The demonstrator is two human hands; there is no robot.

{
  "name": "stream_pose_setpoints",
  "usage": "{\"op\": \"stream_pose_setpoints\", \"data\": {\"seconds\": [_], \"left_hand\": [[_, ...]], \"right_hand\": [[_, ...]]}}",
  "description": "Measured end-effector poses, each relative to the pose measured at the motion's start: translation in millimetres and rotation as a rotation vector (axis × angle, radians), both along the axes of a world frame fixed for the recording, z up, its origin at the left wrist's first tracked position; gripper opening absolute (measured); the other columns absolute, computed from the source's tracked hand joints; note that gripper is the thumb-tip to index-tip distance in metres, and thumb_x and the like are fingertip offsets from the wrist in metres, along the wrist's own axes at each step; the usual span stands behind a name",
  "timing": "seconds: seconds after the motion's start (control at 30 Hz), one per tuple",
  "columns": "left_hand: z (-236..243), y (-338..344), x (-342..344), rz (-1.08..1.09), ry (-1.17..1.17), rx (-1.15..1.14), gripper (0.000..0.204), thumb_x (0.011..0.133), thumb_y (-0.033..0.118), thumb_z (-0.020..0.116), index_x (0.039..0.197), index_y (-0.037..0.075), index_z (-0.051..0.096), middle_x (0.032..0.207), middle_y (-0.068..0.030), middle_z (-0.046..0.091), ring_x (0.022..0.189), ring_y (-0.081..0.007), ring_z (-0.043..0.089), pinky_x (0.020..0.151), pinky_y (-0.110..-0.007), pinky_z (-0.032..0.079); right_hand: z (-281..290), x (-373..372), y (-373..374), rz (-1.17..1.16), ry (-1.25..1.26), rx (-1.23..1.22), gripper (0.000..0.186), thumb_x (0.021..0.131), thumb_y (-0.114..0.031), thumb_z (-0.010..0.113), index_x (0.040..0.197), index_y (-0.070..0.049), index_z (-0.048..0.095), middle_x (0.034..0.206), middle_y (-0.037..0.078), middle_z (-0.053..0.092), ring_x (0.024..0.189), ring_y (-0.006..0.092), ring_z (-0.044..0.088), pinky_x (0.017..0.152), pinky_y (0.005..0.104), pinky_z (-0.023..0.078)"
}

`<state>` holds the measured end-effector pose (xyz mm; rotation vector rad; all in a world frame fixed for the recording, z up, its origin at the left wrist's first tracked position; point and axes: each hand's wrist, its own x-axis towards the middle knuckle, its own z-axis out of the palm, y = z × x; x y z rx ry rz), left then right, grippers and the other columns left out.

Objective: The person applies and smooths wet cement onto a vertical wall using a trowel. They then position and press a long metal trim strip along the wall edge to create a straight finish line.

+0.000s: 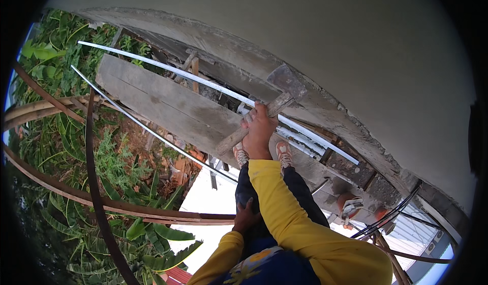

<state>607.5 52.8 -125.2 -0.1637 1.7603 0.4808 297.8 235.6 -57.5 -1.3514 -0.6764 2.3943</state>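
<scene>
A grey wall (356, 41) fills the upper right of your view, and green plants (114, 155) spread below on your left; between them runs a worn plank platform (168, 99), with your shoes (284, 155) at its near edge and bowed brown poles (101, 200) to its left. Two long white strips slant across — an upper strip (178, 72) passing behind your right hand (258, 127), a lower strip (137, 121) outside the platform's edge. Your wooden-handled tool (277, 104) lies diagonally, its broad metal head beyond your fingers, up and right toward the wall; whether it touches, you cannot tell. Your right fingers are closed around the handle; your left hand (246, 217) sits well apart, by your thigh — how open its fingers are, you cannot tell.
</scene>
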Motion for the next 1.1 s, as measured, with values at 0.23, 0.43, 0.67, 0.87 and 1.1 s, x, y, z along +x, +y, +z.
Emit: {"op": "stream_pose_setpoints", "data": {"seconds": [0.23, 0.43, 0.67, 0.87, 1.1], "left_hand": [[2.2, -39.1, -25.8, -0.113, -0.036, -0.023, 0.101, 0.085, 0.070, 0.070, 0.166, 0.029, 0.028, 0.164, -0.0404, 0.021, 0.136, -0.0597, 0.050, 0.110, -0.061, 0.047], [-4.4, -51.5, -33.0, -0.155, -0.028, 0.042, 0.099, 0.085, 0.072, 0.069, 0.166, 0.032, 0.029, 0.163, -0.0418, 0.021, 0.133, -0.0619, 0.052, 0.106, -0.061, 0.051], [12.3, -44.9, -57.9, -0.116, -0.074, 0.053, 0.095, 0.087, 0.071, 0.067, 0.165, 0.032, 0.029, 0.165, -0.0381, 0.023, 0.137, -0.0636, 0.046, 0.108, -0.063, 0.049], [-37.9, -78.6, -18.8, -0.282, -0.020, 0.210, 0.091, 0.089, 0.070, 0.065, 0.163, 0.028, 0.032, 0.158, -0.0414, 0.033, 0.140, -0.0651, 0.041, 0.107, -0.062, 0.050], [-5.8, -65.4, -37.7, -0.169, -0.076, 0.025, 0.098, 0.085, 0.073, 0.068, 0.165, 0.031, 0.031, 0.163, -0.0399, 0.024, 0.131, -0.0599, 0.055, 0.106, -0.060, 0.051]], "right_hand": [[-4.8, -27.8, -33.4, -0.122, -0.016, 0.040, 0.013, 0.096, -0.011, 0.068, 0.089, -0.014, 0.057, 0.065, -0.006, 0.044, 0.048, 0.0092, 0.039, 0.045, 0.0309, 0.033], [-7.9, -57.8, -36.0, 0.070, -0.008, 0.023, 0.015, 0.095, -0.008, 0.066, 0.087, -0.016, 0.056, 0.066, -0.004, 0.045, 0.047, 0.0084, 0.036, 0.045, 0.0308, 0.033], [-4.5, -74.2, -47.0, 0.036, -0.013, 0.002, 0.015, 0.094, -0.007, 0.064, 0.085, -0.014, 0.054, 0.066, -0.004, 0.044, 0.047, 0.0092, 0.037, 0.044, 0.0316, 0.034], [-1.4, -69.9, -67.2, -0.063, 0.053, -0.056, 0.017, 0.094, -0.009, 0.064, 0.081, -0.012, 0.055, 0.063, -0.004, 0.042, 0.046, 0.0102, 0.036, 0.045, 0.0320, 0.034], [4.3, -81.6, -65.5, -0.047, 0.023, -0.080, 0.013, 0.094, -0.010, 0.065, 0.084, -0.010, 0.056, 0.065, -0.003, 0.042, 0.049, 0.0100, 0.038, 0.050, 0.0320, 0.035]]}}
